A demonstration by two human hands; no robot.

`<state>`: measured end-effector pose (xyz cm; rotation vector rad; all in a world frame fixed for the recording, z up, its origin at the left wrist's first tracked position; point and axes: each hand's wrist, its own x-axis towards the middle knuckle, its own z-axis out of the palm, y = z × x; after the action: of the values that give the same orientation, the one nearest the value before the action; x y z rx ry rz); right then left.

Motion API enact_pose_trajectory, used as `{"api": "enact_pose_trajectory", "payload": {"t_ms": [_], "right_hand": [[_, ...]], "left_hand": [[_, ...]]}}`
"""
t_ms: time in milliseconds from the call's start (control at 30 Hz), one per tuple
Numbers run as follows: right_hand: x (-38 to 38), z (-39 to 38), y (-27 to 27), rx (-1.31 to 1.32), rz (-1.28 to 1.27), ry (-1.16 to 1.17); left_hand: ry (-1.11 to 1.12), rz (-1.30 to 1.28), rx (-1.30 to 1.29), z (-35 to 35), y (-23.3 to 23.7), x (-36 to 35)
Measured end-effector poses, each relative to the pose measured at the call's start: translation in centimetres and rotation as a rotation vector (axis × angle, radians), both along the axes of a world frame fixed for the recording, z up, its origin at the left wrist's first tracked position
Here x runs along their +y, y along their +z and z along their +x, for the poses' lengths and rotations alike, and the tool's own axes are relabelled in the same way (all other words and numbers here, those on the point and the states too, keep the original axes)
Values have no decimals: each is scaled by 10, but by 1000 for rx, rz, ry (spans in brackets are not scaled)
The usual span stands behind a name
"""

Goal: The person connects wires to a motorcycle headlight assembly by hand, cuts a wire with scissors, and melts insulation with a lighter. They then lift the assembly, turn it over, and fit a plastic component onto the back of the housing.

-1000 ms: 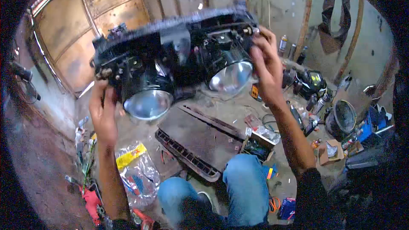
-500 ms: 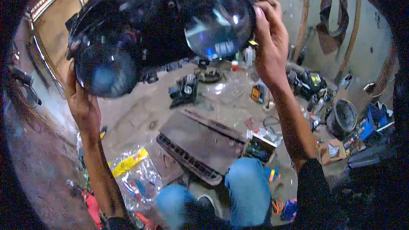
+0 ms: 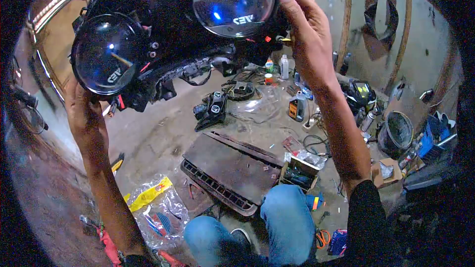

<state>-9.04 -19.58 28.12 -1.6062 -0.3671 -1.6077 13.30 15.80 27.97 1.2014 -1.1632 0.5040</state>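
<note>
Both hands hold up a black car headlight unit (image 3: pixel 170 24), raised high and partly cut off by the top of the view. It carries two round projector lenses marked AES, a left lens (image 3: pixel 106 52) and a higher right lens (image 3: pixel 236 2). My left hand (image 3: pixel 86 111) grips the lower left edge, its fingertips partly hidden behind the unit. At the right end, my right hand (image 3: pixel 308 29) is closed on the edge, thumb beside the right lens. Loose wires and brackets hang below the housing.
A dark slatted panel (image 3: pixel 227 168) lies before my knees, with an open box (image 3: pixel 299 173) at its right corner. Beyond are a black bracketed part (image 3: pixel 212 110) and bottles (image 3: pixel 284 66). A plastic bag (image 3: pixel 158 207) lies left; a bucket (image 3: pixel 396 131) stands right.
The headlight unit has tilted and shifted slightly up and left with both hands. The lenses now face me more squarely, and their AES marks read clearly.
</note>
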Motion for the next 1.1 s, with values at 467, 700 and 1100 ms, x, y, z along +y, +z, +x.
{"api": "enact_pose_trajectory", "payload": {"t_ms": [467,700,1100], "right_hand": [[15,-36,-39,328,201,226],[12,-47,-59,409,225,270],[-26,48,-33,1069,-203,34]], "left_hand": [[368,225,61,-102,-27,29],[194,69,553,-141,-52,28],[-217,65,1309,-166,-159,-27]]}}
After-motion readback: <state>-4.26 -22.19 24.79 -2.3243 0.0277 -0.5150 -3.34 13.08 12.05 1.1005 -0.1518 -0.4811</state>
